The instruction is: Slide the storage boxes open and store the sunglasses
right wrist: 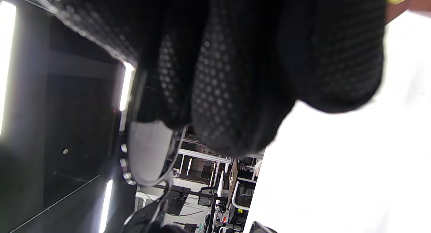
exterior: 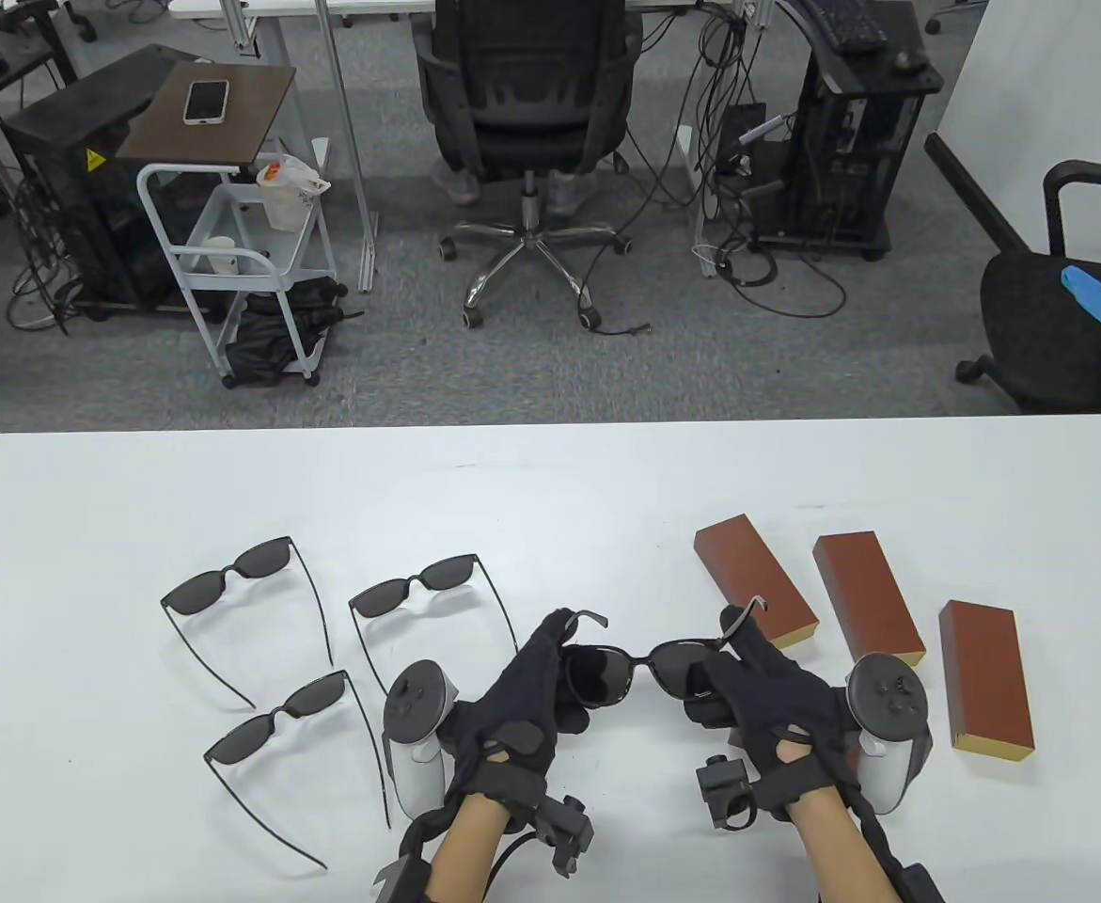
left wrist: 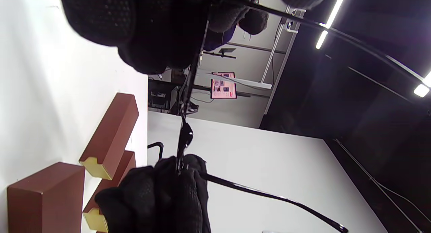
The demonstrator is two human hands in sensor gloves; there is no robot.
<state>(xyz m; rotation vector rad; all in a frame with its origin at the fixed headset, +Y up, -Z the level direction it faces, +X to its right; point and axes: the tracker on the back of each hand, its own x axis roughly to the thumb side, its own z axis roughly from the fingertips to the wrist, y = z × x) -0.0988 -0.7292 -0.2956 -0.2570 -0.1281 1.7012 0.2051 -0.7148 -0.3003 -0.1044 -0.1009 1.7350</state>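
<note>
Both hands hold one pair of black sunglasses [exterior: 639, 666] above the table near its front middle. My left hand [exterior: 550, 673] grips its left lens and temple. My right hand [exterior: 733, 673] grips its right lens end, with the temple tip sticking up past the fingers. In the left wrist view the frame [left wrist: 184, 138] shows edge-on between both gloves. Three more sunglasses lie open on the left [exterior: 230, 578], [exterior: 418, 583], [exterior: 277, 724]. Three brown storage boxes [exterior: 754, 578], [exterior: 868, 595], [exterior: 984, 675] lie shut on the right.
The white table [exterior: 550, 489] reaches its far edge in the middle of the table view. Beyond it stand an office chair [exterior: 524, 141], a white cart [exterior: 230, 254] and another chair [exterior: 1067, 310] at the right.
</note>
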